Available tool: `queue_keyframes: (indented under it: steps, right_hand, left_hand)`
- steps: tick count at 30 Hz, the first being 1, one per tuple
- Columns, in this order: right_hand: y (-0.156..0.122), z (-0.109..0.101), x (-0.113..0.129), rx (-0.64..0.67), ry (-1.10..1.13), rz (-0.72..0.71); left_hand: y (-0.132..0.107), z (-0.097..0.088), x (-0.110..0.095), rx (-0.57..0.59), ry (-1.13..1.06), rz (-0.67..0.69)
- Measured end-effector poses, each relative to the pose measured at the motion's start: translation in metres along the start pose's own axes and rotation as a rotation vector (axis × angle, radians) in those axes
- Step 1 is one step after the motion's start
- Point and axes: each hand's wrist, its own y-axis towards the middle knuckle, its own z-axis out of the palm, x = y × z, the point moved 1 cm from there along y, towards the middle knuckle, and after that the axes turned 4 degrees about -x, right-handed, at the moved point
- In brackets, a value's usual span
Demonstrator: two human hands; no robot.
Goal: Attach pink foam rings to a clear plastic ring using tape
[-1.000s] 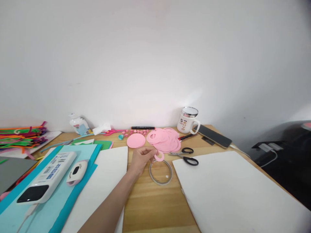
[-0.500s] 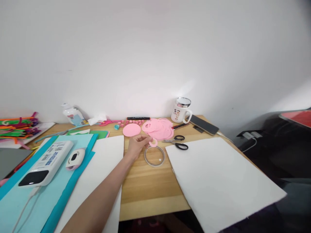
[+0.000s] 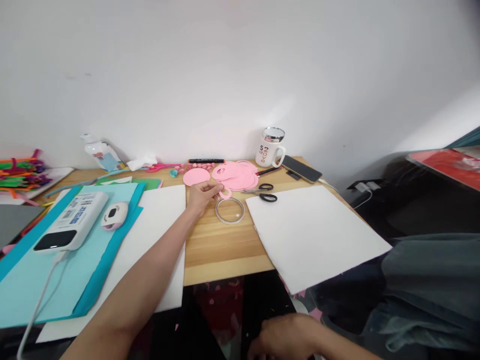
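Observation:
My left hand (image 3: 203,196) pinches a small pink paper ring (image 3: 226,197) between thumb and fingertips. Just in front of it, a thin roll of tape (image 3: 230,222) lies flat on the wooden table. Behind the hand are a single pink paper disc (image 3: 197,176) and a loose pile of pink discs (image 3: 240,175), one with a hole cut in it. Black-handled scissors (image 3: 268,197) rest to the right, partly over a white sheet. Low in the view, my right hand (image 3: 287,335) is over my lap, below the table edge, its fingers mostly hidden.
A white sheet (image 3: 315,235) overhangs the table's front edge at right. Behind it stand a mug (image 3: 267,152) and a phone (image 3: 301,169). On the left, blue sheets (image 3: 80,270) carry a power bank (image 3: 75,220) with its cable and a small white device (image 3: 114,216).
My view has tilted downward, so the table sits higher in it. My right hand has come into view at the bottom. The left hand still holds the pink ring.

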Motion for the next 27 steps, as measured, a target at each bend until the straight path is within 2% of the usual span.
queue_keyframes:
  steps: [1,3,6,8,10,11,15,16,17,19,22,24,27]
  right_hand:
    - [-0.011,-0.017,0.010,0.067,0.059,-0.070]
    - [-0.032,-0.052,0.023,0.057,0.221,-0.118]
    - [-0.060,-0.090,0.029,0.075,0.511,-0.090]
    - [-0.073,-0.106,0.028,-0.019,0.659,-0.040]
    - [-0.081,-0.119,0.025,-0.230,0.719,-0.020]
    - [-0.082,-0.127,0.023,-0.388,0.700,-0.014]
    - [-0.060,-0.166,0.002,-1.173,0.360,0.042]
    - [-0.049,-0.176,-0.005,-1.270,0.273,0.055]
    - [-0.036,-0.185,-0.011,-1.313,0.212,0.049]
    - [-0.008,-0.198,-0.023,-1.295,0.132,0.024]
    - [0.027,-0.206,-0.032,-1.218,0.071,-0.044]
    - [0.041,-0.206,-0.034,-1.200,0.046,-0.093]
    - [0.050,-0.205,-0.036,-1.257,0.017,-0.088]
  left_hand:
    - [0.000,0.001,0.000,0.006,0.000,0.005]
    - [-0.001,0.002,-0.001,0.030,0.000,0.011]
    - [-0.002,0.002,-0.002,0.052,0.008,0.014]
    - [-0.002,0.001,-0.001,0.049,0.014,0.017]
    - [-0.002,0.001,0.000,0.047,0.014,0.020]
    - [-0.002,0.001,0.000,0.049,0.008,0.016]
    - [-0.005,0.003,-0.001,0.114,-0.025,-0.069]
    - [-0.006,0.004,-0.001,0.139,-0.030,-0.093]
    - [-0.008,0.004,-0.002,0.163,-0.034,-0.109]
    - [-0.010,0.005,-0.003,0.190,-0.047,-0.113]
    - [-0.010,0.004,-0.003,0.175,-0.081,-0.103]
    - [-0.009,0.004,-0.001,0.147,-0.100,-0.104]
    - [-0.007,0.003,0.000,0.121,-0.116,-0.099]
